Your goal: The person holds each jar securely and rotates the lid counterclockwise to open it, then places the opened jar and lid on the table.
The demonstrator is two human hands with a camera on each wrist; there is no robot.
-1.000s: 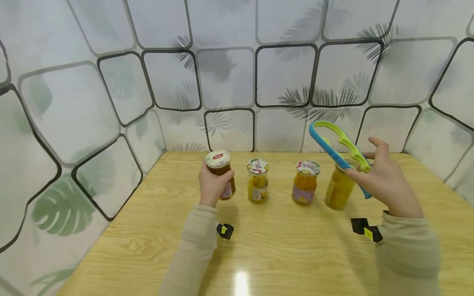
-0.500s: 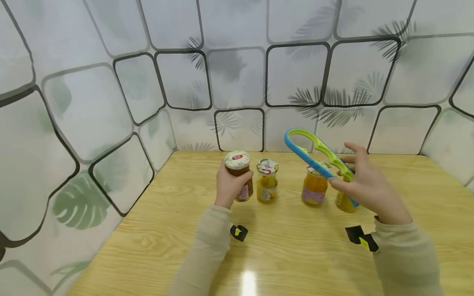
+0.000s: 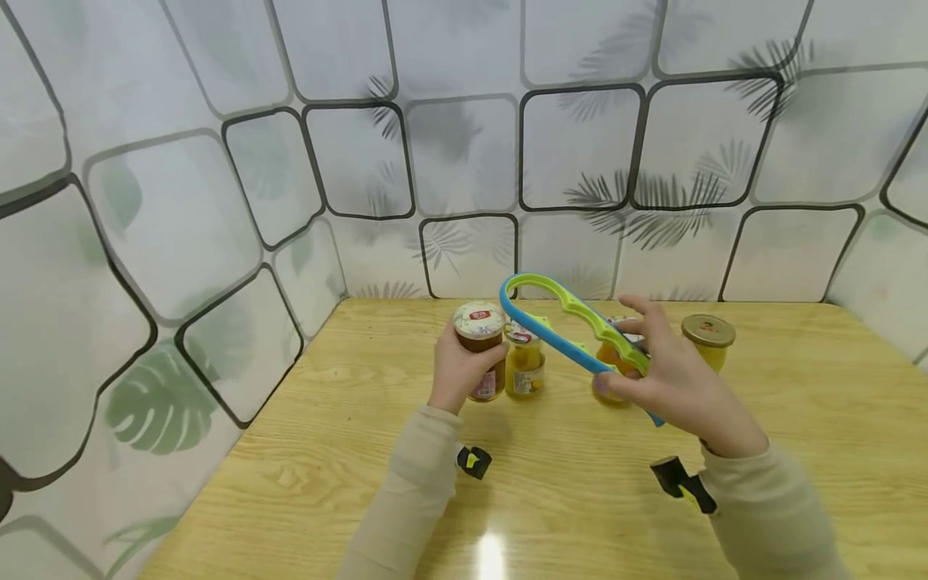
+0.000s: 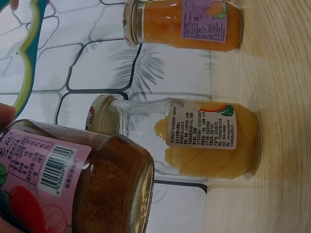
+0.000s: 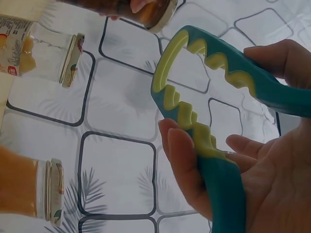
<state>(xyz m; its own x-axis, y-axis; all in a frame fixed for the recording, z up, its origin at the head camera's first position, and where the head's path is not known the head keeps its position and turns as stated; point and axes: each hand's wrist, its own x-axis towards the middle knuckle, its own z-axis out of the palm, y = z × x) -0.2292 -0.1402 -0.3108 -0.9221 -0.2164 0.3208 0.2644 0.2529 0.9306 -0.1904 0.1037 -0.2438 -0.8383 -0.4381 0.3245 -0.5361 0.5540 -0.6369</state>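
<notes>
My left hand (image 3: 460, 372) grips a jar of brown preserve (image 3: 486, 342) with a white patterned lid; its pink label and barcode show in the left wrist view. The jar stays upright. In my right hand (image 3: 674, 383) is a blue and green jar opener (image 3: 558, 342), pinched between thumb and fingers. Its toothed loop, seen wide in the right wrist view, points left, and its rounded end overlaps the edge of the held jar's lid in the head view. Close beside that jar stands a half-full jar of yellow fruit (image 4: 211, 141).
An orange jar with a purple label (image 4: 165, 22) stands partly hidden behind the opener and right hand. Further right is a yellow jar with a gold lid (image 3: 709, 332). All rest on a wooden table (image 3: 348, 451) backed by a patterned cloth wall (image 3: 464, 153).
My right hand has carried the jar opener left and slightly down, towards the brown jar, uncovering the gold-lidded jar. The left hand has shifted a little right with its jar.
</notes>
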